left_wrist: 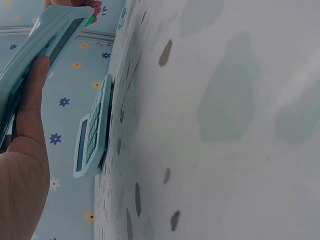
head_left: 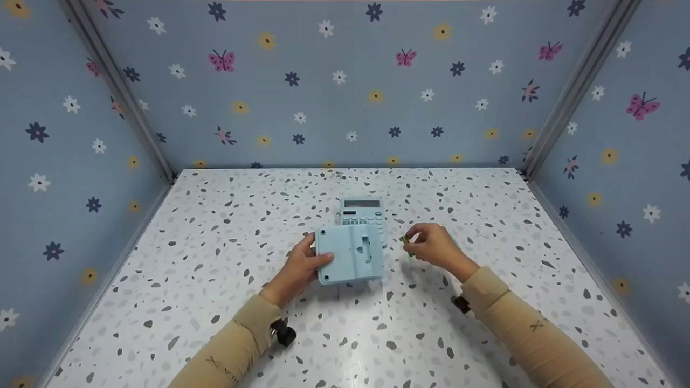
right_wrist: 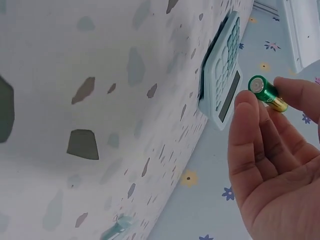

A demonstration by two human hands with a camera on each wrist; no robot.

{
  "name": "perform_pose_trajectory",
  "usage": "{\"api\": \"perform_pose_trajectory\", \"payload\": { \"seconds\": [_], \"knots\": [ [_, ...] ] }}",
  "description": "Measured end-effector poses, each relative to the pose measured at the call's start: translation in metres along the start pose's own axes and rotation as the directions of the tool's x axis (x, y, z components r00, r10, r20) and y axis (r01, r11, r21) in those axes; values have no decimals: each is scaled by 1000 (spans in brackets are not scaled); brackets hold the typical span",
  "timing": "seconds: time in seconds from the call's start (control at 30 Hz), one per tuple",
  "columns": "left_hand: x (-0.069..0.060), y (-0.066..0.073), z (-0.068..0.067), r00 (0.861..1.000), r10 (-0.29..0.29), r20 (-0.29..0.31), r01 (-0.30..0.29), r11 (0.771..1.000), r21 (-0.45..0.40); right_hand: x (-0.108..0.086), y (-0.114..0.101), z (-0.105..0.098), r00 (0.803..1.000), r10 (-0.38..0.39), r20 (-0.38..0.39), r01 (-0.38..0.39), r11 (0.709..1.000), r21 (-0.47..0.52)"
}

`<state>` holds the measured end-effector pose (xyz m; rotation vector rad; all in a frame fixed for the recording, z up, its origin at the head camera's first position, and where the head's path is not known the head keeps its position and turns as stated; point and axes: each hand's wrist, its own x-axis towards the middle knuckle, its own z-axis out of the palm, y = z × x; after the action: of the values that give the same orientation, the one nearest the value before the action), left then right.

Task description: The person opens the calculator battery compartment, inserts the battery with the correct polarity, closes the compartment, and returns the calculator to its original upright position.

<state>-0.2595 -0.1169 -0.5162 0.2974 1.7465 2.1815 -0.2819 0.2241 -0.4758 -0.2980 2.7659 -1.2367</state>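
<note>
where the left sleeve (head_left: 232,339) ends, the left hand (head_left: 299,264) begins, and it grips a light blue device (head_left: 345,253) by its left edge; the thumb lies on the face which is turned up, and the other fingers are behind, one of them seen under the device in the left wrist view. at the left corners of this device there are two dark spots, and toward its right side there is an open recess (head_left: 366,250). the device is held above the white speckled table (head_left: 178,302), and it covers the lower part of a light blue calculator (head_left: 362,213), which lies on the table with its screen at the far end. just to the right of the device, and apart from it, is a small battery (right_wrist: 270,95), green and gold. it is in the fingertips of the right hand (head_left: 434,248): the thumb and a finger pinch it from two sides, so that it sits tilted, one flat end showing in the right wrist view, away from the palm. farther right is the right sleeve (head_left: 528,318), and beside its cuff a small black block (head_left: 461,303) can be seen. behind everything stands a blue wall (head_left: 334,86) with printed flowers and butterflies.
</note>
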Motion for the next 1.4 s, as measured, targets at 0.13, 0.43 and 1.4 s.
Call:
{"api": "perform_pose_trajectory", "payload": {
  "seconds": [0.13,0.43,1.4],
  "knots": [
    [0,0,1,1000,-5,-5,5,1000,2,0,-2,1,1000,-4,-19,4,1000,8],
    [2,1,2,1000,1,-4,-1,1000,1,-2,-4,3,996,-36,-80,41,997,72],
    [1,4,6,999,-20,-30,20,1000,14,-4,-6,6,970,-138,-199,178,963,204]
  ]
}}
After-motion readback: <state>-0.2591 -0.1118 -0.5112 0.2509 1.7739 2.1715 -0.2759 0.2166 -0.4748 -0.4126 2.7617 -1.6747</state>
